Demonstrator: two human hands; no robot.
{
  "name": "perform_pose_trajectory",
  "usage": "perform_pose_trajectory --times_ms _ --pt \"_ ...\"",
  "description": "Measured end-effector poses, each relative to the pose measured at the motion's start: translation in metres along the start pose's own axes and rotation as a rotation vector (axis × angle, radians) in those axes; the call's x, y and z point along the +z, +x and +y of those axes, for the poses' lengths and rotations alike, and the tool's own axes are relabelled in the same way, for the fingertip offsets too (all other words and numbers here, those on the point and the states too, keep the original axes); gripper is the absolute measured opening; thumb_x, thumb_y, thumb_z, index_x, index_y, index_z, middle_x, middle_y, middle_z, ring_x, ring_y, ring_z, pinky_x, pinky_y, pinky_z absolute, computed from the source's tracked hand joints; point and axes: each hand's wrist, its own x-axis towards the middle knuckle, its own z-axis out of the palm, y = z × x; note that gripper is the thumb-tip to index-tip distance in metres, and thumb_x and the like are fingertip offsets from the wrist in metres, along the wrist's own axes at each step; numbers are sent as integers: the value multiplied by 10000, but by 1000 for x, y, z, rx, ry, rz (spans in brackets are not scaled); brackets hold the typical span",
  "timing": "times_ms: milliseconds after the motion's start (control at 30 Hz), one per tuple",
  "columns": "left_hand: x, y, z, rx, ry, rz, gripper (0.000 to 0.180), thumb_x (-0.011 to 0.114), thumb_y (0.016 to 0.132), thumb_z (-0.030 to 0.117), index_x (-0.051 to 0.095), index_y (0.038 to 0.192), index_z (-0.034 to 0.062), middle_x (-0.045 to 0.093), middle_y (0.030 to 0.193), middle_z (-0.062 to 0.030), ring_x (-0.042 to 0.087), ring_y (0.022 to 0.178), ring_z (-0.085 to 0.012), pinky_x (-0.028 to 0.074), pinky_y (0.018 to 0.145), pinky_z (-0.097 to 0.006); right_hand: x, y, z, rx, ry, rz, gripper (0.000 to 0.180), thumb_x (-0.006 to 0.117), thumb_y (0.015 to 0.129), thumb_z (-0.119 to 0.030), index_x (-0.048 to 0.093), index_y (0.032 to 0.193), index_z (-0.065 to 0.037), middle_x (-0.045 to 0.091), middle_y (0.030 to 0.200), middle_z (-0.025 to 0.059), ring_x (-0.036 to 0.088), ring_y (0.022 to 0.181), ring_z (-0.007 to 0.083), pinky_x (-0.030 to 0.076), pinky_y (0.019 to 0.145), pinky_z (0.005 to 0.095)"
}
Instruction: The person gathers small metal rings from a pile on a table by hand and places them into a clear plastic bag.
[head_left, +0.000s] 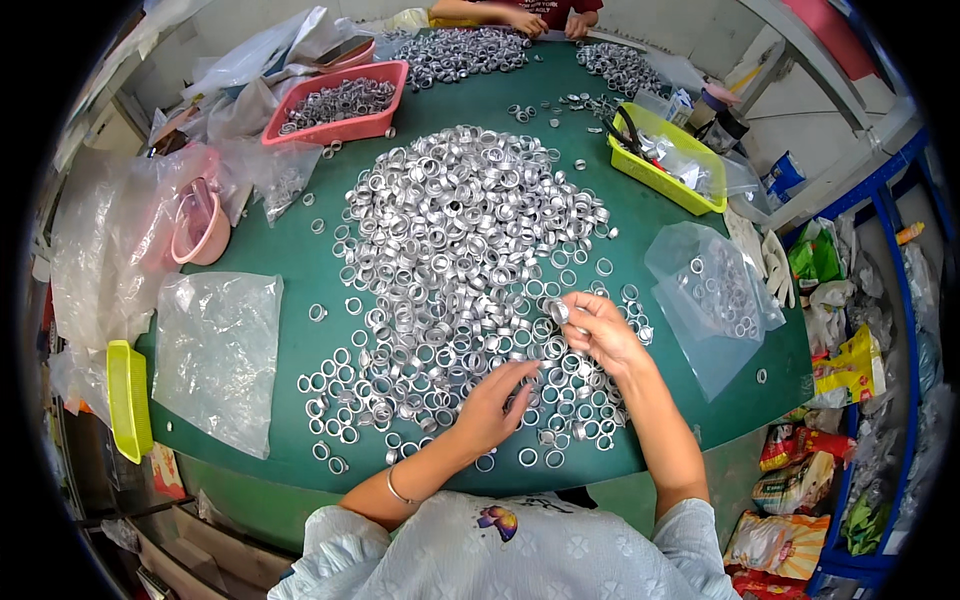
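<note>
A large heap of silvery metal rings covers the middle of the green table and thins out toward me. Many of the rings have a small tab on the side. My right hand is raised over the heap's right edge, thumb and fingers pinching a metal ring; whether more than one is in the pinch I cannot tell. Lower and to its left, my left hand rests over loose rings, thumb apart from the fingers. Its fingertips come close to rings lying there, and nothing shows in its grasp.
Plastic bags lie left, and a clear bag with rings lies right. A red basket of rings and a yellow-green basket stand farther back. Another person's hands are at the far edge. Blue shelving stands right.
</note>
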Motion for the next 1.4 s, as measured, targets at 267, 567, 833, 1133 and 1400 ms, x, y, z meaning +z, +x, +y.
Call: perform_pose_trajectory --times_ms 267,567,833,1133,1400 --pt "-1 -6 -6 -30 -155 140 827 747 717 2 272 1393 26 586 995 -120 579 737 -147 474 635 -251 37 -34 37 -267 -447 176 76 627 847 -50 595 876 12 521 1006 41 466 689 71 358 578 208" --pt "1 -5 -9 -239 -749 91 323 496 903 -13 461 1223 -35 603 970 -105 613 741 -142 519 657 -248 45 -45 56 -331 -318 291 95 656 805 -37 613 883 -3 557 1013 54 551 828 127 456 718 251" --pt "-5 4 -4 -802 -1644 11 302 437 968 277 519 1091 14 573 1003 -99 580 986 -245 490 870 -395 64 -53 40 -752 -985 216 165 635 753 59 641 914 21 599 879 110 609 786 197 493 684 302" --pt "-9 -1 -16 -707 -1829 14 280 380 965 208 516 1106 7 591 1079 -121 596 1008 -241 458 942 -438 80 -33 40 -904 -1175 -42 122 625 787 -32 635 905 -2 596 851 112 579 802 242 469 710 317" --pt "-38 2 6 -620 -1839 56 484 416 896 131 345 1334 -63 374 1380 -211 313 1320 -375 233 1116 -477 59 -25 29 -701 -867 129 150 606 828 -73 638 963 -15 594 963 72 549 853 150 419 748 265"
